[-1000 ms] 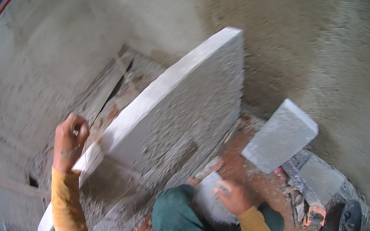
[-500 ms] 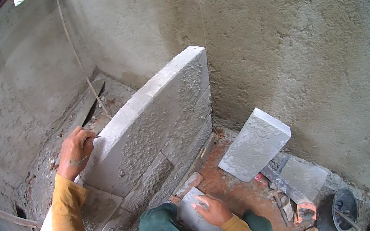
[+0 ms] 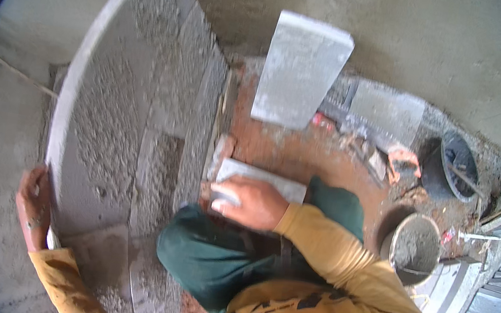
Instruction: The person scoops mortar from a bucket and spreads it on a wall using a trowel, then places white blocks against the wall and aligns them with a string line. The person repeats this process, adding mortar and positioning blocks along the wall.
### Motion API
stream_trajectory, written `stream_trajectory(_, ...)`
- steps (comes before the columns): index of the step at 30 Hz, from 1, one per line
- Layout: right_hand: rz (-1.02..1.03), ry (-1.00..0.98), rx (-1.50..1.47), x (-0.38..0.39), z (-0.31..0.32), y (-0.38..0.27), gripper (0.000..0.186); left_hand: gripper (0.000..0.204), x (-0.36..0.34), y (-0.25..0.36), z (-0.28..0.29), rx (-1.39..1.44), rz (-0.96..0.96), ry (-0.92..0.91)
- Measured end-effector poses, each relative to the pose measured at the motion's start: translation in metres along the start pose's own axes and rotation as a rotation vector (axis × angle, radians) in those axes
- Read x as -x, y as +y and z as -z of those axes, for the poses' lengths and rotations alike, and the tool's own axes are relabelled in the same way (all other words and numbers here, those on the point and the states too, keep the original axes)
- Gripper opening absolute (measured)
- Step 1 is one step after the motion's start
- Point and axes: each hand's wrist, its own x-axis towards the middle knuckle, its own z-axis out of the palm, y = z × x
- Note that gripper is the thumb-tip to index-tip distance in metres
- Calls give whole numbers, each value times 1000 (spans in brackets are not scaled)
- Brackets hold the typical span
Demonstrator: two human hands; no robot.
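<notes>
While your left hand [image 3: 33,208] is at the outer edge of the block wall [image 3: 118,111], its fingers are curled in toward the palm; whether they pinch anything thin, or touch that edge, I cannot tell. Your right hand [image 3: 250,203] lies over a block [image 3: 282,184] in front of your lap, fingers partly bent, with a pale patch showing between them and the thumb; you may be gripping or only resting, and I cannot say which. That block reaches out past these fingers on their far side and to their right, low over the reddish floor [image 3: 271,147]. Farther ahead of them an upright block [image 3: 302,73] leans slightly, and a saw [image 3: 359,125] with an orange handle lies ahead and to their right. A pale slab [image 3: 386,115] is just beyond the saw. Well to the right of the same fingers stand a black bucket [image 3: 435,174] and, nearer you, a tub [image 3: 388,248] holding grey mortar [image 3: 416,246].
</notes>
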Motion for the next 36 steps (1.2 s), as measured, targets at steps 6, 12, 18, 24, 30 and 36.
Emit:
stream_trajectory(6, 32, 314, 67, 18, 105, 13, 38, 25, 11, 11, 20, 23, -68, 185)
stream_trajectory(12, -543, -149, 380, -56, 106, 142, 57, 34, 94, 109, 0, 556, -71, 742)
stream_trajectory(18, -763, -498, 302, -38, -57, 244, 72, 49, 175, 255, -223, 1711, 910, -294)
stream_trajectory(24, -861, -355, 227, -23, -89, 276, 87, 81, 260, 251, -356, 971, 1321, -583)
stream_trajectory(30, -798, -531, 211, -25, -90, 271, 103, 91, 292, 238, -406, 1098, 1612, -838)
stream_trajectory(36, -718, -484, 158, -13, -87, 241, 108, 112, 293, 255, -413, 1131, 1703, -612)
